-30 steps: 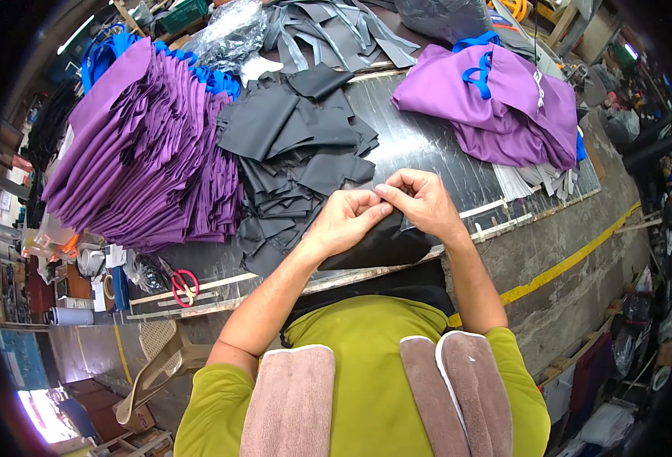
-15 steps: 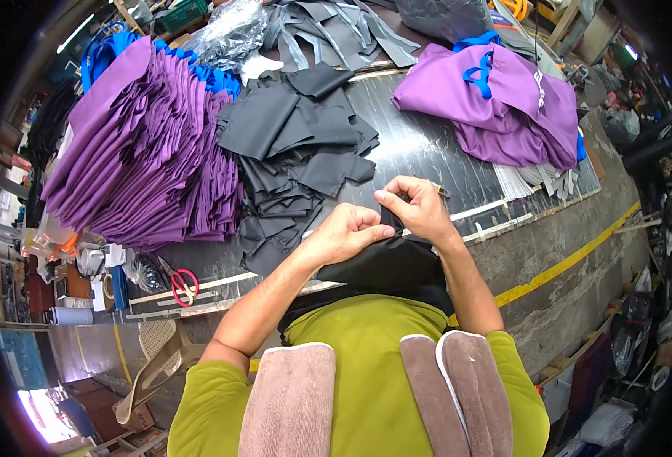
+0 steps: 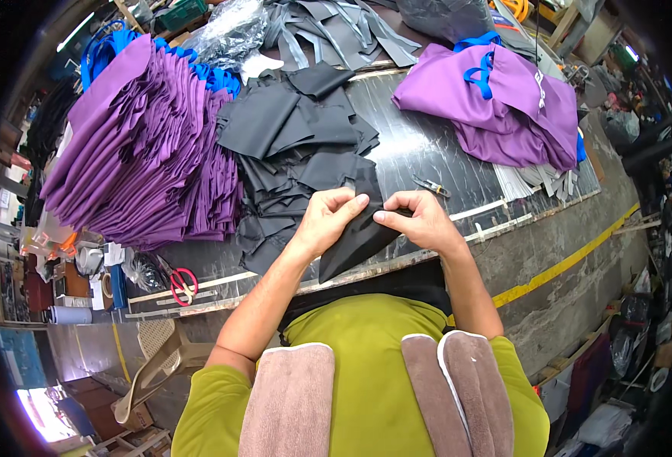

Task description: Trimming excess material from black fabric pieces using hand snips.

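Observation:
Between my hands hangs a piece of black fabric [image 3: 353, 245], its lower corner pointing down over the table's front edge. My left hand [image 3: 328, 218] pinches it on one side with thumb and fingers. Close by, my right hand [image 3: 420, 219] grips it on the other side, thumb against curled fingers. Just left of and beyond my hands lies a loose heap of black fabric pieces [image 3: 290, 126]. A small pair of thread snips [image 3: 432, 186] rests on the table beyond my right hand.
The dark table [image 3: 404, 114] carries a tall stack of purple fabric bags [image 3: 134, 152] at left and a purple bag with blue handles [image 3: 496, 107] at right. Red-handled scissors [image 3: 184, 285] lie by the front left edge. A beige plastic chair [image 3: 157, 358] stands at lower left.
The black fabric has been lifted from my lap side onto the table edge and opened out between my hands. My right hand has lowered slightly; the snips beyond it now show fully.

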A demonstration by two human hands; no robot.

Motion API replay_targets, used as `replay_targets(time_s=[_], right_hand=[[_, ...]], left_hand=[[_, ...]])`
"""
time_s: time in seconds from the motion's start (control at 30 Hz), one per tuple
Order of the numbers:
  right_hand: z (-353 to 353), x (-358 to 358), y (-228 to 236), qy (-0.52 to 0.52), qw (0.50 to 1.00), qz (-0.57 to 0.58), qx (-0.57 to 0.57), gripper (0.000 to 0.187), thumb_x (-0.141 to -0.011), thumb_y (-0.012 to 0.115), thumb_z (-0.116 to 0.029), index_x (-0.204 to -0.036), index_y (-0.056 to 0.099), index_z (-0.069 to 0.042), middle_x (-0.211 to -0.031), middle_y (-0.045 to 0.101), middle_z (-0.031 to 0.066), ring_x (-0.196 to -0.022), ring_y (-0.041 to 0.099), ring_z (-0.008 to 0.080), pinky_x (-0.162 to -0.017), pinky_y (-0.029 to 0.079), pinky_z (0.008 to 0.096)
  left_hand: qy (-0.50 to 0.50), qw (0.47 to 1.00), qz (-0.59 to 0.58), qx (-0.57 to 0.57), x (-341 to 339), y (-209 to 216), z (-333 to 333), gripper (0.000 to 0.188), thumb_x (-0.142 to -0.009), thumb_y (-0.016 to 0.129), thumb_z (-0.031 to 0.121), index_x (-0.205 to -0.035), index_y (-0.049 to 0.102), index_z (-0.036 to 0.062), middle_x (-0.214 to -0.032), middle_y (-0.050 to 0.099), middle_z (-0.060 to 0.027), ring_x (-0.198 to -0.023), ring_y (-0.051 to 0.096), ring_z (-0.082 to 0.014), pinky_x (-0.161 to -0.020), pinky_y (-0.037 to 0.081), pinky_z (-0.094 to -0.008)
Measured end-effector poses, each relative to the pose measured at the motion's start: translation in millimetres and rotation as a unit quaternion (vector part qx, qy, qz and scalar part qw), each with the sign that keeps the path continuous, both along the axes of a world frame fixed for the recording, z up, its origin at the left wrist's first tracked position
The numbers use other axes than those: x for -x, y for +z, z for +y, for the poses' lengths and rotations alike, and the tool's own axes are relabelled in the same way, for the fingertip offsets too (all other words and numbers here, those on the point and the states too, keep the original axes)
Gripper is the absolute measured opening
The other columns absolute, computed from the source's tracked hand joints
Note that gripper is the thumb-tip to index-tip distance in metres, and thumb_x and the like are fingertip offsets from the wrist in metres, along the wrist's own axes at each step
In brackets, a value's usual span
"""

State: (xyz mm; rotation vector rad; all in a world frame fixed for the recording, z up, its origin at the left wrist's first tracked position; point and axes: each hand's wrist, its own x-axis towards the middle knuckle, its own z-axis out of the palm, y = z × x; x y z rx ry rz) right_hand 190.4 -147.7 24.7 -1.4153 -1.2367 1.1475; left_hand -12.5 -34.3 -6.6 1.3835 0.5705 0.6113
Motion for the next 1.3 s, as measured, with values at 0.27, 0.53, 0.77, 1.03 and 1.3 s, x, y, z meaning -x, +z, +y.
replay_targets(time_s=[0.27,0.53,0.77,1.03,1.3], right_hand=[[-3,10,3,-0.002,0.998,-0.05,-0.041,0.019,-0.088,0.083,-0.016,-0.084,0.073,0.0,-0.074,0.065,-0.0057,-0.073,0.055,0.0024,-0.062,0.043,0.0251],[-3,1,-7,0.001,0.999,0.019,0.05,0.024,-0.089,0.081,-0.019,-0.095,0.073,0.002,-0.08,0.07,-0.0019,-0.076,0.061,0.0028,-0.067,0.051,0.0255],[-2,-41,-75,-0.069,0.971,-0.21,0.087,0.041,-0.082,0.085,-0.026,-0.112,0.073,-0.002,-0.099,0.077,0.01,-0.092,0.073,0.0197,-0.085,0.056,0.0345],[-12,-34,-69,-0.13,0.884,-0.448,0.03,0.054,-0.078,0.085,-0.034,-0.123,0.069,-0.009,-0.12,0.072,0.0121,-0.114,0.067,0.0307,-0.096,0.05,0.0433],[-23,27,-99,-0.109,0.788,-0.597,-0.107,0.067,-0.095,0.064,-0.043,-0.146,0.054,0.0,-0.154,0.051,0.0168,-0.147,0.041,0.0363,-0.122,0.013,0.0681]], left_hand=[[0.019,0.999,-0.038,0.024,-23,38,3,0.018,-0.096,0.078,0.016,-0.101,0.075,-0.0005,-0.085,0.071,0.0009,-0.076,0.059,-0.0038,-0.067,0.047,-0.0222],[0.048,0.996,-0.034,-0.061,-43,0,23,0.014,-0.095,0.078,0.012,-0.102,0.078,0.0004,-0.09,0.075,0.0002,-0.08,0.062,-0.0032,-0.069,0.049,-0.0215],[0.161,0.944,0.079,-0.277,-55,-30,30,0.026,-0.099,0.066,0.016,-0.12,0.07,0.001,-0.105,0.073,-0.0151,-0.096,0.069,-0.0258,-0.084,0.054,-0.0378],[0.006,0.782,0.226,-0.581,-31,-60,-40,0.05,-0.095,0.066,0.022,-0.141,0.058,0.0029,-0.145,0.058,-0.0191,-0.137,0.052,-0.0361,-0.113,0.04,-0.053],[-0.042,0.768,0.282,-0.573,-26,-80,-39,0.066,-0.098,0.059,0.037,-0.155,0.045,0.0072,-0.164,0.036,-0.02,-0.153,0.03,-0.0407,-0.123,0.022,-0.0599]])
